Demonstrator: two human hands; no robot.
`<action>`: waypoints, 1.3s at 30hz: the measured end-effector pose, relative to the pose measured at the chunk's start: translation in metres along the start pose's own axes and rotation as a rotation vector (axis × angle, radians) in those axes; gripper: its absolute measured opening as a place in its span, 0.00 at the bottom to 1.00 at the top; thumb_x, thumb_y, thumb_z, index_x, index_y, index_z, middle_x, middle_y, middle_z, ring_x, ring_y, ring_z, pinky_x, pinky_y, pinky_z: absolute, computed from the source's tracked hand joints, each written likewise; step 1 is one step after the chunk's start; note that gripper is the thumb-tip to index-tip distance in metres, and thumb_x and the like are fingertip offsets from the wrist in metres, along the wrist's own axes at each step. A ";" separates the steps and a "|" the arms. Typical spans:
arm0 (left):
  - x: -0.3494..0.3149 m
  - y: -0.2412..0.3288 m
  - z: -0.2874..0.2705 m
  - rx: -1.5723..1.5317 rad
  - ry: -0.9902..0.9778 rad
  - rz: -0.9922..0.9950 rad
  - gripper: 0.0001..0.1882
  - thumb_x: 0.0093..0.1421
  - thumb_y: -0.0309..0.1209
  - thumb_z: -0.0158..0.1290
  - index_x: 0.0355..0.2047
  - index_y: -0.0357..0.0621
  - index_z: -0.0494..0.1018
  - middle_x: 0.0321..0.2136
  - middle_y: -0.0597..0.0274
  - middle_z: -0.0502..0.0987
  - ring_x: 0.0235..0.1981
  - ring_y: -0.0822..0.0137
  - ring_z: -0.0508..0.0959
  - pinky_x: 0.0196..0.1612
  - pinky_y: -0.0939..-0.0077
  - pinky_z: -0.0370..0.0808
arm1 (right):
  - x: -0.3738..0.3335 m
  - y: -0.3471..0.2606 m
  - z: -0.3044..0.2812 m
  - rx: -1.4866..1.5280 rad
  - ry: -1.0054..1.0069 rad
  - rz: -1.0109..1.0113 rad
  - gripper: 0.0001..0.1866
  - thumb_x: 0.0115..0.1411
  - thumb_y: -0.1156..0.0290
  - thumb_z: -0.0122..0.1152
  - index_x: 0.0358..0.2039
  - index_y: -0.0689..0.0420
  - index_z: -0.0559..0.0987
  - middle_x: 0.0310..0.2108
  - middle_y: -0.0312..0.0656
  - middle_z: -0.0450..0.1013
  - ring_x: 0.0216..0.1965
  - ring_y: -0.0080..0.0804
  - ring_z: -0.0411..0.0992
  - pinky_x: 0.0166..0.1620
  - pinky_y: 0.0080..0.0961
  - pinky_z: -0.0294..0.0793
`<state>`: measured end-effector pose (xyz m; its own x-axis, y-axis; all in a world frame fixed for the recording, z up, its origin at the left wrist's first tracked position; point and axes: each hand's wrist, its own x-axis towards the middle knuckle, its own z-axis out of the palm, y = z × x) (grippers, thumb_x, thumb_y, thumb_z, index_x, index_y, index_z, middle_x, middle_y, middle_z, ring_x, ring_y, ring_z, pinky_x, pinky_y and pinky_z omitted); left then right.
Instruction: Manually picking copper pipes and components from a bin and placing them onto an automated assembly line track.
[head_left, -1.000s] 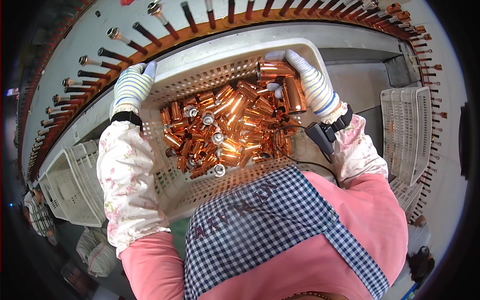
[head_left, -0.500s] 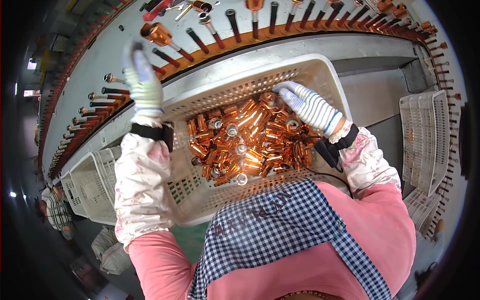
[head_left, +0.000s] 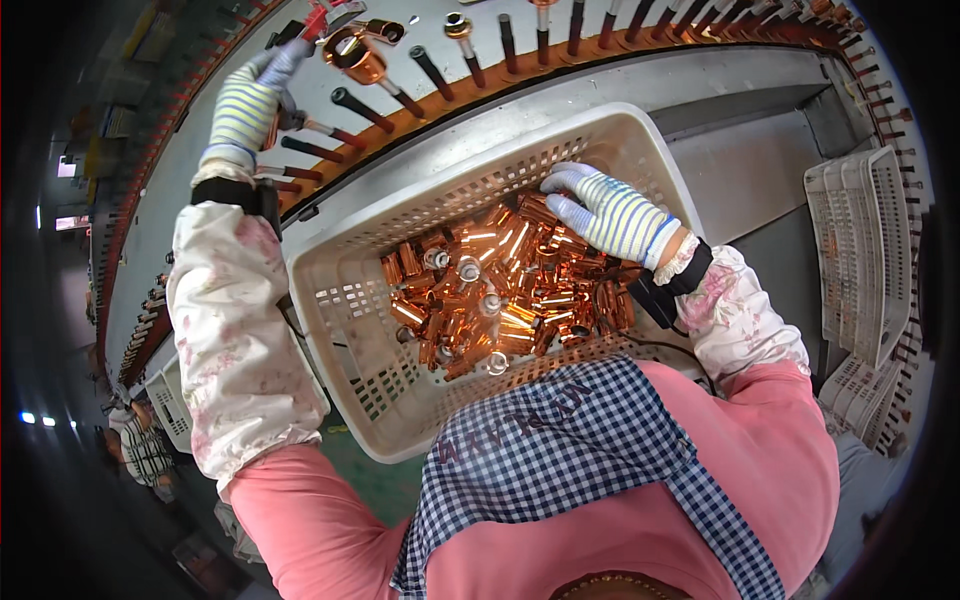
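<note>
Copper fills the scene's middle: a heap of short, shiny reddish-orange tubes [head_left: 515,320] lies jumbled in a pale, rectangular plastic crate with perforated walls [head_left: 335,265]. One second ago both gloved hands were at the crate's far edge, the left at its left end; now the left hand [head_left: 248,110], in a white knitted glove striped blue and yellow-green, is well away from it, stretched past a row of upright dark-tipped posts with red lower parts [head_left: 360,108] toward a small red object [head_left: 316,20] on the grey surface. Its fingers are blurred and close together, and I cannot tell whether they hold anything. The right hand [head_left: 615,212], gloved alike, has shifted from the crate's far right corner to the back right of the heap, thumb and forefinger a little apart; whether they pinch a tube, I cannot tell. Two wide copper cylinders that lay beside this hand one second ago no longer show there. Most tubes are narrow, open-ended and polished, lying at every angle with bright glints, and among them sit several round silver-grey fittings [head_left: 497,362]. Beyond the crate, a wide copper cup [head_left: 362,62] tops one post.
</note>
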<state>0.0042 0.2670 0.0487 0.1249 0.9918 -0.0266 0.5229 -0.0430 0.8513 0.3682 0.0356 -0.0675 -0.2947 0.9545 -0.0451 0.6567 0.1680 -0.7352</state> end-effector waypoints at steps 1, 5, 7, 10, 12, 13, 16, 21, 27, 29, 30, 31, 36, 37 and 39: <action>-0.001 0.007 -0.003 0.045 -0.054 0.019 0.34 0.60 0.59 0.63 0.54 0.43 0.78 0.18 0.68 0.73 0.18 0.77 0.71 0.22 0.77 0.65 | -0.003 0.000 -0.001 0.004 0.002 -0.008 0.22 0.72 0.56 0.53 0.53 0.62 0.76 0.51 0.58 0.74 0.54 0.56 0.74 0.59 0.42 0.73; -0.006 0.011 -0.007 0.326 -0.212 0.017 0.41 0.59 0.52 0.68 0.69 0.50 0.68 0.27 0.69 0.77 0.26 0.79 0.72 0.31 0.80 0.69 | -0.007 0.009 -0.004 0.013 -0.037 -0.016 0.22 0.72 0.55 0.54 0.53 0.62 0.77 0.51 0.57 0.74 0.54 0.56 0.74 0.59 0.42 0.73; -0.027 0.024 0.023 0.384 -0.220 0.070 0.36 0.57 0.48 0.69 0.63 0.52 0.73 0.29 0.66 0.79 0.29 0.75 0.75 0.33 0.79 0.72 | -0.013 0.020 -0.009 0.007 -0.066 0.004 0.22 0.72 0.54 0.54 0.53 0.62 0.77 0.51 0.57 0.74 0.54 0.56 0.74 0.59 0.42 0.73; -0.038 0.035 0.024 0.677 -0.112 0.015 0.24 0.58 0.46 0.69 0.49 0.49 0.78 0.30 0.58 0.82 0.32 0.70 0.81 0.35 0.72 0.77 | -0.014 0.017 -0.009 0.008 -0.131 0.015 0.23 0.72 0.53 0.54 0.52 0.61 0.78 0.51 0.56 0.75 0.54 0.55 0.74 0.59 0.42 0.73; -0.053 0.051 0.030 1.171 -0.095 0.166 0.19 0.57 0.44 0.67 0.43 0.47 0.78 0.30 0.55 0.84 0.31 0.62 0.84 0.36 0.65 0.81 | -0.013 0.013 -0.004 0.015 -0.148 0.035 0.23 0.71 0.53 0.54 0.52 0.60 0.78 0.51 0.56 0.75 0.54 0.55 0.75 0.59 0.42 0.73; -0.063 0.069 0.045 1.040 -0.378 -0.071 0.18 0.55 0.43 0.65 0.39 0.46 0.77 0.31 0.55 0.84 0.32 0.55 0.85 0.37 0.61 0.82 | -0.015 0.017 0.001 -0.010 -0.137 0.024 0.23 0.72 0.53 0.54 0.52 0.60 0.78 0.51 0.55 0.75 0.54 0.54 0.75 0.59 0.42 0.74; -0.143 0.057 0.095 1.051 -0.735 0.649 0.24 0.53 0.48 0.66 0.43 0.45 0.80 0.33 0.53 0.84 0.36 0.50 0.85 0.40 0.60 0.82 | -0.011 0.010 0.004 -0.025 -0.162 0.024 0.22 0.72 0.53 0.53 0.53 0.59 0.78 0.51 0.55 0.76 0.54 0.55 0.75 0.59 0.42 0.74; -0.166 0.057 0.134 0.655 -0.859 0.883 0.37 0.55 0.54 0.64 0.58 0.45 0.74 0.52 0.48 0.79 0.55 0.45 0.77 0.58 0.52 0.73 | -0.009 0.014 0.005 -0.048 -0.239 -0.006 0.23 0.72 0.53 0.53 0.54 0.59 0.78 0.50 0.55 0.77 0.53 0.55 0.76 0.57 0.43 0.75; -0.041 0.021 0.092 0.056 0.386 0.652 0.46 0.57 0.38 0.70 0.68 0.33 0.59 0.65 0.43 0.65 0.65 0.53 0.67 0.69 0.59 0.63 | -0.014 0.009 -0.007 -0.081 -0.315 0.057 0.24 0.72 0.52 0.51 0.55 0.58 0.78 0.49 0.55 0.78 0.51 0.56 0.77 0.56 0.45 0.75; -0.023 0.007 0.082 0.066 0.358 0.347 0.36 0.57 0.33 0.67 0.64 0.42 0.67 0.53 0.52 0.75 0.53 0.62 0.75 0.58 0.64 0.72 | -0.015 0.013 -0.003 -0.074 -0.308 0.047 0.25 0.73 0.51 0.50 0.56 0.58 0.78 0.50 0.56 0.78 0.51 0.56 0.77 0.56 0.45 0.75; -0.015 -0.013 0.071 0.114 0.321 0.273 0.30 0.57 0.29 0.64 0.60 0.47 0.71 0.43 0.60 0.81 0.43 0.68 0.79 0.49 0.67 0.78 | -0.014 0.010 -0.003 -0.072 -0.308 0.044 0.25 0.73 0.51 0.50 0.56 0.58 0.78 0.50 0.56 0.78 0.51 0.56 0.77 0.56 0.45 0.75; -0.002 -0.031 0.043 0.192 0.299 0.271 0.27 0.56 0.29 0.63 0.58 0.48 0.73 0.39 0.62 0.81 0.41 0.70 0.79 0.49 0.69 0.78 | -0.011 0.001 -0.004 -0.058 -0.335 0.038 0.25 0.73 0.51 0.49 0.56 0.58 0.78 0.50 0.56 0.78 0.51 0.56 0.77 0.56 0.45 0.75; 0.002 0.043 0.048 0.773 0.094 0.350 0.19 0.56 0.26 0.57 0.49 0.43 0.79 0.38 0.57 0.84 0.40 0.68 0.82 0.47 0.73 0.77 | -0.006 0.000 -0.003 -0.043 -0.342 0.045 0.26 0.73 0.50 0.49 0.56 0.59 0.77 0.49 0.56 0.78 0.50 0.57 0.78 0.55 0.44 0.76; 0.002 0.050 0.055 0.518 0.109 0.380 0.17 0.57 0.24 0.55 0.48 0.41 0.80 0.37 0.60 0.84 0.40 0.69 0.82 0.47 0.74 0.78 | -0.007 -0.001 -0.006 -0.018 -0.353 0.070 0.25 0.73 0.50 0.50 0.55 0.59 0.78 0.48 0.56 0.79 0.48 0.56 0.78 0.54 0.45 0.77; -0.026 0.072 0.068 0.109 -0.180 0.264 0.16 0.60 0.19 0.52 0.47 0.42 0.80 0.33 0.69 0.81 0.34 0.75 0.78 0.41 0.78 0.77 | -0.007 0.001 -0.011 -0.007 -0.341 0.057 0.25 0.72 0.51 0.50 0.54 0.59 0.78 0.47 0.56 0.79 0.48 0.56 0.78 0.53 0.45 0.77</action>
<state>0.0955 0.2302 0.0750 0.4100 0.9079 0.0867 0.5387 -0.3178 0.7803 0.3785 0.0321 -0.0611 -0.4717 0.8255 -0.3100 0.6829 0.1197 -0.7206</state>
